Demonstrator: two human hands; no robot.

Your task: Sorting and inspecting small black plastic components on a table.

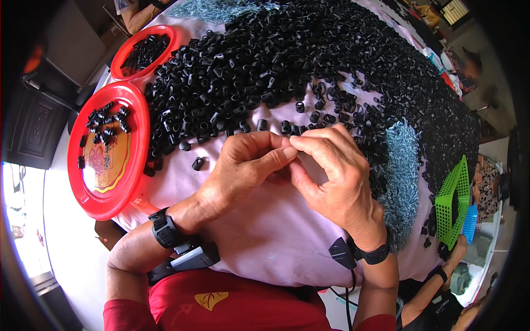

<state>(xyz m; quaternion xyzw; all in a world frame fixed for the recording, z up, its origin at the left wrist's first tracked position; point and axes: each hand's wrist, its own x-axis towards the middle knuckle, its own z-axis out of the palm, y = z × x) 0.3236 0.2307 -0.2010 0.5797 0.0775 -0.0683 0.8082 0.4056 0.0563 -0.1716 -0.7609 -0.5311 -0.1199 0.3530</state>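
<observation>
2 red trays: near one [138,118] left of the fingers, far one [124,58] beyond. 2 baskets right: 1 green [450,204], 1 blue [470,220]. Black caps [276,60]: too many to count, approx. hundreds.

Glossy black plastic pieces [287,60] heaped on a pale pink cloth [276,231]. Two bright red trays [138,138], the nearer with a gold and red printed centre. Silvery blue-grey metal bits [400,182]. Green mesh basket [451,201].

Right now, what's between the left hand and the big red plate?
In the head view, one loose black piece lies on the pink cloth between the left hand and the red plate.
</observation>
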